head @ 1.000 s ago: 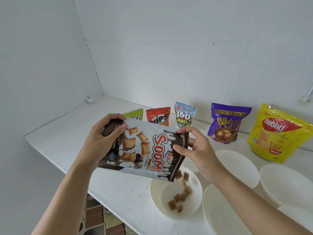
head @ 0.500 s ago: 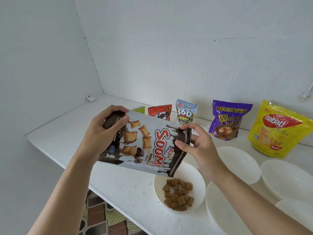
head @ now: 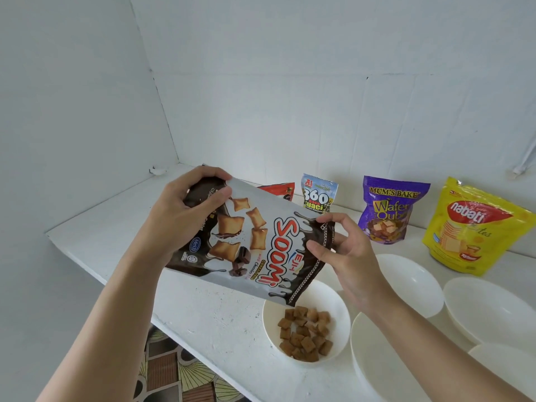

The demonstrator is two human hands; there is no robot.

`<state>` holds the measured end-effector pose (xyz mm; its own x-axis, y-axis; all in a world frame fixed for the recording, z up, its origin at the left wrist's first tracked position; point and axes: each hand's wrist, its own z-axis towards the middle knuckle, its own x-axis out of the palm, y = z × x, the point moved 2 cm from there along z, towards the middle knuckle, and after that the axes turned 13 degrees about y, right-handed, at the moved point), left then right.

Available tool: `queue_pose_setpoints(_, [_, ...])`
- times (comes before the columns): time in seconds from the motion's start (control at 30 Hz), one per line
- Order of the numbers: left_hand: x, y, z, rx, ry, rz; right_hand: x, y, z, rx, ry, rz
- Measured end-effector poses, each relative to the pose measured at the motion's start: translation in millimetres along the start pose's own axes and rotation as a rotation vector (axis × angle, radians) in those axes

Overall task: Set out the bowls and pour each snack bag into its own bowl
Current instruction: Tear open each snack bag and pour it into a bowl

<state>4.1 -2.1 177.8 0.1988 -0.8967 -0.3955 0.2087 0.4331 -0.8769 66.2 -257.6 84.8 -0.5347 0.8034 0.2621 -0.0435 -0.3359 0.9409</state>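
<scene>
Your left hand (head: 185,216) clamps the bottom and your right hand (head: 345,250) pinches the open mouth of the glossy black-and-white foil snack bag (head: 255,245), tipped over the near-left white bowl (head: 339,303) of brown pillow biscuits (head: 304,332); it looks light, crinkly and slippery, so grip its seams.

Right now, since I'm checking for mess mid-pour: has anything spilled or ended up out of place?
Nothing stands out. The brown snack pieces all sit inside the small white bowl, none on the shelf. The Soom bag is tilted mouth-down over it, held by both hands, as pouring requires. The other bags stand upright along the wall.
</scene>
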Motion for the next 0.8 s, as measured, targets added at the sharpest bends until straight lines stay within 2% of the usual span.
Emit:
queue_pose_setpoints(0.2, [4.9, 7.1, -5.7, -0.034, 0.012, 0.016, -0.9, -7.4, -7.6, 0.064, -0.002, -0.022])
queue_pose_setpoints(0.5, [-12.5, -39.3, 13.9, 0.079, 0.019, 0.095, 11.3, 15.8, 3.1, -0.035, 0.047, 0.205])
queue_pose_setpoints(0.67, [-14.5, -57.9, 20.8, 0.132, 0.021, 0.134, 12.8, 22.8, 7.8, -0.077, 0.038, 0.2])
queue_pose_setpoints(0.8, [-8.5, -53.6, 20.8, 0.116, 0.047, 0.134, 8.8, 18.9, 3.2, -0.044, 0.024, 0.178])
